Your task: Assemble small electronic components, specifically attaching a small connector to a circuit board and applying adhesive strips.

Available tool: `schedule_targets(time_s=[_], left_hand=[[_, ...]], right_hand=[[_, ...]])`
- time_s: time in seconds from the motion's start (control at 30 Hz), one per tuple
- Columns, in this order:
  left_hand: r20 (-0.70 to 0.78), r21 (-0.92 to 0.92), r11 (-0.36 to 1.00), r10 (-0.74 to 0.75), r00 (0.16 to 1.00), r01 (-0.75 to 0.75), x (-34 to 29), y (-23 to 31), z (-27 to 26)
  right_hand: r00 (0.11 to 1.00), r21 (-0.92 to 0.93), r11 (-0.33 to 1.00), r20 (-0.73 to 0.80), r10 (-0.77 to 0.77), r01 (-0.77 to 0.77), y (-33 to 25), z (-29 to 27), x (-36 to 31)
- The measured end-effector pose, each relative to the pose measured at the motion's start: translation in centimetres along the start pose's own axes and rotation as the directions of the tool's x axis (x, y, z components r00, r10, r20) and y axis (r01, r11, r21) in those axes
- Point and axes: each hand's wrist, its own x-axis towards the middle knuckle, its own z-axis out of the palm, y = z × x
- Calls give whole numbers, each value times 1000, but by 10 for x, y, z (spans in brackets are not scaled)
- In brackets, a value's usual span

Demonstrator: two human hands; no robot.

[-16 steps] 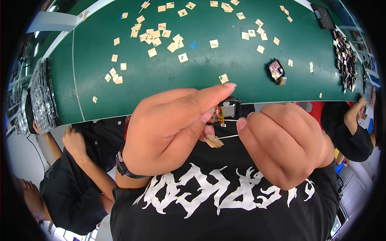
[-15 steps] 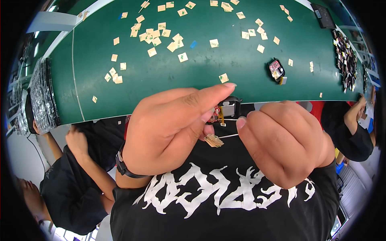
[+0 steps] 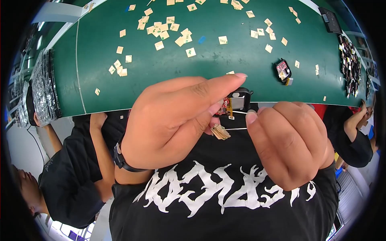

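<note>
In my left hand (image 3: pixel 173 120), closed with the index finger stretched along the top, is a small black electronic device (image 3: pixel 241 99) with a red circuit board and an orange ribbon cable. A little bundle of tan paper pieces (image 3: pixel 220 132) sticks out below those fingers. My right hand (image 3: pixel 291 140) is pinched around metal tweezers (image 3: pixel 237 129). Their two thin prongs stand apart, one reaching toward the ribbon cable and the other toward the paper bundle. The fingers of my left hand hide part of the device.
Many tan square stickers (image 3: pixel 159 45) lie scattered over the green table (image 3: pixel 140 88). Another opened device (image 3: pixel 283 69) rests near the front edge. Stacked clear-wrapped trays (image 3: pixel 45 88) stand left, a pile of dark parts (image 3: pixel 351 66) right. Co-workers' arms (image 3: pixel 102 148) show on both sides.
The table and its contents have shifted slightly right and up in the picture. My hands keep their holds, and the tweezers stay between them. The left co-worker's hand has moved.
</note>
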Motion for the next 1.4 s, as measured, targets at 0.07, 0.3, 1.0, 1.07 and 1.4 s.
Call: schedule_targets(time_s=[0.07,0.3,1.0,1.07,1.4], left_hand=[[5,-9,1000,-21,1000,21,-1,2,-1],[13,-75,995,-64,998,65,-2,-1,0],[-148,-250,931,-307,940,265,-5,-19,-5],[-160,-288,921,-316,935,262,-3,-20,-5],[-189,-15,999,-42,981,40,-11,-22,-18]], right_hand=[[999,-19,1000,-29,14,-14,-2,1,-1],[1000,62,998,21,-12,11,1,-1,-4],[835,163,820,68,545,-549,29,-15,-34],[770,131,760,65,634,-637,34,-15,-54],[406,-70,418,141,903,-906,37,-5,-84]])
